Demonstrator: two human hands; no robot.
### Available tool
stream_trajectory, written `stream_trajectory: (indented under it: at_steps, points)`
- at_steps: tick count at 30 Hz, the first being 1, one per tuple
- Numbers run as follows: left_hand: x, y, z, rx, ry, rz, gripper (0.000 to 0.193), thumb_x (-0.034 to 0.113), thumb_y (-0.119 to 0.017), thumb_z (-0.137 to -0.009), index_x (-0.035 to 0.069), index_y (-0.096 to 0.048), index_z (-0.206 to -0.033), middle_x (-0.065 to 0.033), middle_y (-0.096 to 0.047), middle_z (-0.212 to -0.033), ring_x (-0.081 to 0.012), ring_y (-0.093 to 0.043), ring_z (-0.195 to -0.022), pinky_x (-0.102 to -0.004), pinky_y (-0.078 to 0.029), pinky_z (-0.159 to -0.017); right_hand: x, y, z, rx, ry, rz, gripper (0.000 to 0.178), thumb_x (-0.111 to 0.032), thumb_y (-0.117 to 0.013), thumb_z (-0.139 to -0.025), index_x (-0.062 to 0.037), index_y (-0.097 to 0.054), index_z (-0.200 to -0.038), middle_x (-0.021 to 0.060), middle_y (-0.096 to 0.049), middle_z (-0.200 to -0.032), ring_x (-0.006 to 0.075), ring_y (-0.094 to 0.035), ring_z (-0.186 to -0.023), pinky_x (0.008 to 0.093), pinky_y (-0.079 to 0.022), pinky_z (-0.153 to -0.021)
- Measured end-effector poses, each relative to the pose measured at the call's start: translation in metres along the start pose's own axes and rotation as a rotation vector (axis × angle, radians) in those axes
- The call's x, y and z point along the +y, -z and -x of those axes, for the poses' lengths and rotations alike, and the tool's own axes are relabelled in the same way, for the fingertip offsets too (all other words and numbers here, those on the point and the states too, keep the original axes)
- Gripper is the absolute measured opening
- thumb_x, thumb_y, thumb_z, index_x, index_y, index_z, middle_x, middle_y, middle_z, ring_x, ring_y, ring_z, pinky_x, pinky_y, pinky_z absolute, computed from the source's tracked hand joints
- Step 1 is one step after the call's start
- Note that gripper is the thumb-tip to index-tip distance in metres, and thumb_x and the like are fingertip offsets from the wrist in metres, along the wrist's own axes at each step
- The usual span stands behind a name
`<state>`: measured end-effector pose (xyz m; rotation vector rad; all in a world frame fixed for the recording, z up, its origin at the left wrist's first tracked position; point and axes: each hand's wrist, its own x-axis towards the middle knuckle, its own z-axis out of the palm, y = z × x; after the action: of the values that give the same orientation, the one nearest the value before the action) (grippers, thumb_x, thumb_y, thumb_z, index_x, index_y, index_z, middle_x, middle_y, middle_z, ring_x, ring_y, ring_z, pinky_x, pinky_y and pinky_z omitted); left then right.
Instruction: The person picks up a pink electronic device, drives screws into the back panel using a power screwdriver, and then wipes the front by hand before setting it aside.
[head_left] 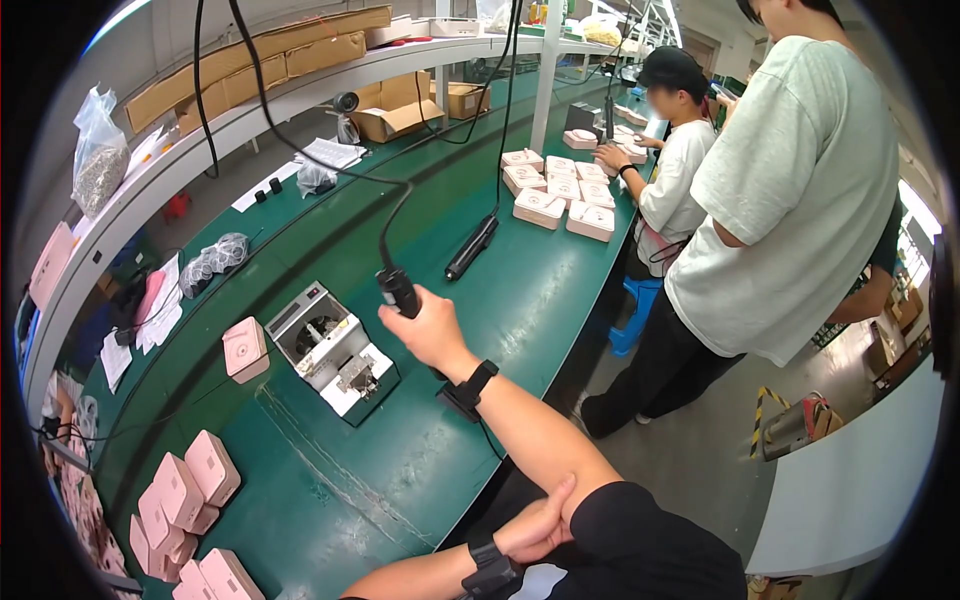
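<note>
My right hand (432, 335) is raised over the green workbench (500, 320) and is shut on a black electric screwdriver (400, 292) that hangs from a black cable. Just left of and below it stands a grey and white screw feeder machine (330, 352). A pink box (245, 350) lies to the left of the machine. My left hand (540, 525) rests on my right upper arm at the black sleeve, fingers loosely spread, holding nothing. Both wrists carry black bands.
Several pink boxes (185, 495) are piled at the bench's near left. A second screwdriver (472, 247) hangs farther back. Pale cases (560, 190) lie in rows by a seated person (675, 150). A standing person (790, 200) is in the aisle on the right. Cardboard boxes (400, 110) sit on the shelves.
</note>
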<state>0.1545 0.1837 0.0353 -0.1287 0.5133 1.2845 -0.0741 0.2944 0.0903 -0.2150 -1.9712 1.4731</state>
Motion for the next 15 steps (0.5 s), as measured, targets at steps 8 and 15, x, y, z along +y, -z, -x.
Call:
stream_trajectory:
  at_steps: [8,15]
  points:
    - [0.017,0.03,-0.005,0.098,-0.293,-0.203,0.058,0.033,-0.061,-0.1,-0.001,-0.042,-0.144,-0.0111,-0.053,-0.142,-0.0199,-0.052,-0.127,-0.0342,-0.042,-0.11,-0.007,-0.026,0.018,-0.192,0.061,0.193,0.035,-0.033,-0.072,-0.081,-0.0003,-0.062,-0.087,0.0191,-0.067,-0.07,0.0353,-0.069,-0.066,0.0412,-0.054,-0.064]
    - [0.012,0.048,0.002,0.111,-0.287,-0.183,0.058,0.031,-0.063,-0.099,0.0,-0.042,-0.143,-0.0109,-0.055,-0.139,-0.0195,-0.054,-0.126,-0.0335,-0.044,-0.107,-0.008,-0.037,0.026,-0.185,0.141,0.292,0.037,-0.035,-0.073,-0.082,-0.0007,-0.062,-0.091,0.0189,-0.068,-0.072,0.0358,-0.07,-0.068,0.0418,-0.055,-0.064]
